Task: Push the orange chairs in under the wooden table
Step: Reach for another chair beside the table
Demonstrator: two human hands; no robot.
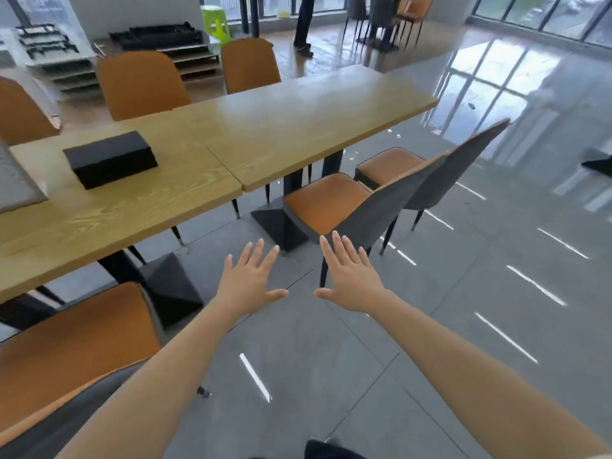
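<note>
**Clerk:** Item one, nearest: the left hand [250,281] and right hand [351,276], both flat and spread, fingers splayed, grasping nothing, held over the grey floor [331,376].

**Checker:** And the chairs?

**Clerk:** Item two: near chair [76,346], lower left, orange seat, grey back shell, its seat only partly under the desk [205,154]. Item three: middle chair [334,202], just beyond the fingertips, seat clear of the desk edge, turned at an angle. Item four: end chair [394,165], touching or just behind item three, also out.

**Checker:** Handling?

**Clerk:** Judged as rigid padded shells on thin dark metal legs, moderately light. The glossy tile should let the feet slide, though a push low on one corner may swing a chair round. Best hold: the top edge of the backrest, a hand at each side, pushing squarely. The desk's black pedestal base [281,226] sits near item three's path and may catch a leg.

**Checker:** Farther off?

**Clerk:** A black box [111,159] on the desk; three far-side chairs [142,84]; a green stool [217,23]; a standing person [303,24].

**Checker:** Labels, writing?

**Clerk:** None legible anywhere.
</note>
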